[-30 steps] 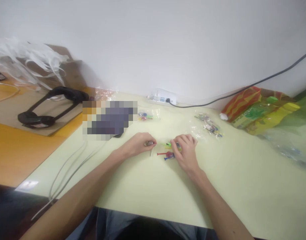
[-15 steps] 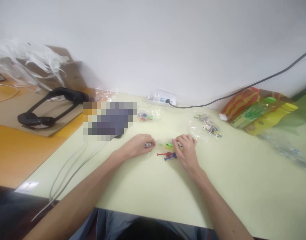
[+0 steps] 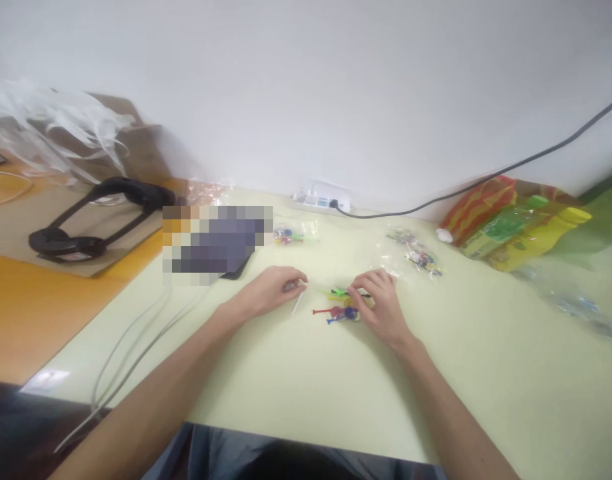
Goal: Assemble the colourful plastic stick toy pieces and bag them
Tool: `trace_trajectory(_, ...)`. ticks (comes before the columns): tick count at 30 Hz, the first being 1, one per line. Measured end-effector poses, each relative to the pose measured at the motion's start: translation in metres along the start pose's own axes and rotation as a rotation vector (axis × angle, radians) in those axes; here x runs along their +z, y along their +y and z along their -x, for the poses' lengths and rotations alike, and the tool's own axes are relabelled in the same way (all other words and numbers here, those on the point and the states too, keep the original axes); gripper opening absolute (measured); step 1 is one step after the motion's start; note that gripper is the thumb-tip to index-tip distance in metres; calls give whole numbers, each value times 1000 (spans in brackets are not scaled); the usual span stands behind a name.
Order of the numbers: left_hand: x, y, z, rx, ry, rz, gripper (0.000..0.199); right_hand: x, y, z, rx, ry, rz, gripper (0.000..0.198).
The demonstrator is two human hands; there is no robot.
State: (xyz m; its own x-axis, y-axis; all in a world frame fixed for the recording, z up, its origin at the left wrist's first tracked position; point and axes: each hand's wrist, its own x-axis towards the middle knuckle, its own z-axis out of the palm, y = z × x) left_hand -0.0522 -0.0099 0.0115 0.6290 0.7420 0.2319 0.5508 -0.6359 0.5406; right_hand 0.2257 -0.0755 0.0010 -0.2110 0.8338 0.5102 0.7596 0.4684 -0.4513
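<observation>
My left hand (image 3: 279,290) is closed around a small greyish piece, from which a thin white stick (image 3: 297,304) points down toward the table. Most of that piece is hidden by the fingers. Just right of it on the pale table lies a cluster of small plastic pieces (image 3: 339,312) in red, blue, yellow and green, round with thin stems. My right hand (image 3: 379,300) is at the cluster's right edge, thumb and fingertips pinched together beside the green piece (image 3: 340,292). What that pinch holds, if anything, is too small to tell.
Clear bags of coloured pieces lie behind, one at centre (image 3: 289,235) and more at right (image 3: 421,257). A blurred-out dark object (image 3: 221,243) and cables are at left, near a black frame (image 3: 103,217). A power strip (image 3: 321,197) and bright packaging (image 3: 511,230) line the wall.
My right hand has shifted slightly right, uncovering more of the blue and yellow pieces. The white stick in my left hand shows more plainly. The view has turned a little.
</observation>
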Motion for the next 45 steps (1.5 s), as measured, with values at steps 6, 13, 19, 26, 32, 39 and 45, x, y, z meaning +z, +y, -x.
trace_trajectory(6,-2,-7,-1,-8,-13,62,27,-5,-1,6,-64,-106,-10,17)
trace_trajectory(13,-4,-14,-3,-3,-62,86,28,-3,-12,6,-108,-229,45,13)
trace_trajectory(19,-4,-9,-3,51,-98,50,21,1,-14,8,-119,-242,54,9)
trace_trajectory(26,-7,-2,-3,106,-106,5,15,5,-16,8,-96,-234,-23,13)
trace_trajectory(32,-5,-1,-3,99,-122,-8,13,1,-23,3,18,-173,-250,11)
trace_trajectory(39,1,-3,-3,73,-112,-7,16,-5,-25,-3,227,17,-743,12)
trace_trajectory(45,-2,-3,-2,72,-95,-21,19,-6,-8,-4,457,225,-1012,17)
